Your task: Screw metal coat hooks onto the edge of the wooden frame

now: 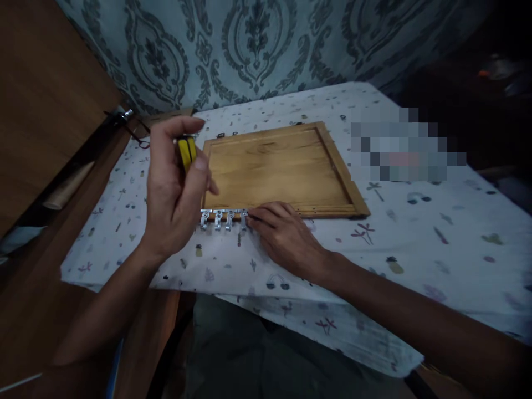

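Observation:
A wooden framed panel (274, 172) lies flat on a table covered by a white patterned cloth (415, 244). Along its near left edge sits a metal rack of several hooks (222, 218). My left hand (177, 191) is raised above the panel's left corner, fingers closed round a yellow-handled tool (187, 152), most of it hidden in the grip. My right hand (282, 233) rests on the cloth at the panel's near edge, its fingertips pinched on the right end of the hook rack.
A brown wooden surface (45, 100) rises at the left, with a metal-tipped object (122, 116) and thin dark wires beside it. A patterned curtain (249, 44) hangs behind the table. A blurred patch (399, 147) lies right of the panel.

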`<move>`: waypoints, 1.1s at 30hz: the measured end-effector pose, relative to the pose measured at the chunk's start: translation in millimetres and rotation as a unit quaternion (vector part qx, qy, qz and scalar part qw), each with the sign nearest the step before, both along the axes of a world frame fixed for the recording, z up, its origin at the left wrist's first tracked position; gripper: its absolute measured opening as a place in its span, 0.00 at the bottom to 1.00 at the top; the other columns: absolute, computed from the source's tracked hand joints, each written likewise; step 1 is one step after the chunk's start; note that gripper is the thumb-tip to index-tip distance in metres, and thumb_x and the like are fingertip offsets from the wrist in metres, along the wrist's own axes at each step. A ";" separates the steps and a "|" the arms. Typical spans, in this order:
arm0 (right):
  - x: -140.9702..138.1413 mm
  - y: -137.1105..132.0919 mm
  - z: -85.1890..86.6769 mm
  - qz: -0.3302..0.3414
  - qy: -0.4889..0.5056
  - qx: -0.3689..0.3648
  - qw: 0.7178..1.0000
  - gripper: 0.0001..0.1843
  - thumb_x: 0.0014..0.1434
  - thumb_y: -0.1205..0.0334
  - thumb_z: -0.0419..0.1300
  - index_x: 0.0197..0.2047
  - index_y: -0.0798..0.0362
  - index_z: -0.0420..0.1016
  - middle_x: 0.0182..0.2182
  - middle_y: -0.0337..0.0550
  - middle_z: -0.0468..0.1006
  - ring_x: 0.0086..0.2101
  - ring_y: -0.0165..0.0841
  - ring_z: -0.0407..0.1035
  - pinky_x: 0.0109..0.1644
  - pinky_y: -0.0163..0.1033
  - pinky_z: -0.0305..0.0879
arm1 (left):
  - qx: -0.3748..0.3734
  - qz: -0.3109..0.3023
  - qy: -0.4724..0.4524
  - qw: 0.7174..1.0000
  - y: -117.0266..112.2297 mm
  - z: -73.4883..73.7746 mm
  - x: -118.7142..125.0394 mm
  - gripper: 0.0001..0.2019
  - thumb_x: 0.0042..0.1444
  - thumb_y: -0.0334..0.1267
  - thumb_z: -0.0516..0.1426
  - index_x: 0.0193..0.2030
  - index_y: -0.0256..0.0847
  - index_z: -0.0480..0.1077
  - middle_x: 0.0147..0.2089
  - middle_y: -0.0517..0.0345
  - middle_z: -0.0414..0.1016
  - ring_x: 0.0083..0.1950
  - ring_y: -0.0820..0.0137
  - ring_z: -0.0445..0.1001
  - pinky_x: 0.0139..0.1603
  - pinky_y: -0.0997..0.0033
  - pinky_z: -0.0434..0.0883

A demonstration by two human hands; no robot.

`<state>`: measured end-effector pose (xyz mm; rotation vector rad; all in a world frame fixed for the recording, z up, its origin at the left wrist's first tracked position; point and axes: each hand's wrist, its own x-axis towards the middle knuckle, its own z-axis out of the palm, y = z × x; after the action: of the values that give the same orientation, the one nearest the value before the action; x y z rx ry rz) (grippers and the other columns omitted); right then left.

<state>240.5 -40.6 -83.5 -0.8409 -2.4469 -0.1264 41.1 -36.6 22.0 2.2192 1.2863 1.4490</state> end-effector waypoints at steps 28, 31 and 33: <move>0.3 -2.7 2.0 0.003 0.019 0.012 1.000 0.14 0.64 0.73 0.52 0.47 0.61 0.78 0.46 0.53 0.80 0.47 0.43 0.68 0.49 0.49 0.67 | -0.240 -0.007 0.469 0.850 -4.2 -30.1 -17.7 0.19 0.59 0.53 0.59 0.52 0.45 0.73 0.46 0.55 0.82 0.46 0.58 0.80 0.40 0.65 0.71; 1.3 -1.8 2.0 0.005 0.018 0.011 1.000 0.15 0.64 0.72 0.52 0.47 0.61 0.78 0.46 0.53 0.80 0.47 0.43 0.68 0.49 0.49 0.67 | -0.242 -0.005 0.466 0.851 -2.6 -31.3 -17.5 0.19 0.58 0.53 0.60 0.51 0.45 0.73 0.45 0.55 0.82 0.46 0.58 0.80 0.40 0.66 0.71; 2.1 -1.6 2.5 0.008 0.013 -0.004 1.000 0.16 0.64 0.72 0.51 0.48 0.59 0.78 0.46 0.53 0.80 0.47 0.43 0.68 0.49 0.50 0.67 | -0.244 -0.008 0.465 0.851 -1.5 -32.5 -16.6 0.19 0.58 0.52 0.60 0.51 0.44 0.73 0.44 0.55 0.82 0.46 0.58 0.79 0.40 0.66 0.70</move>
<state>242.6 -42.2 -81.0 -0.8214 -2.4305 -0.0989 24.5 -38.0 -10.5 2.5473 1.5928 -0.1167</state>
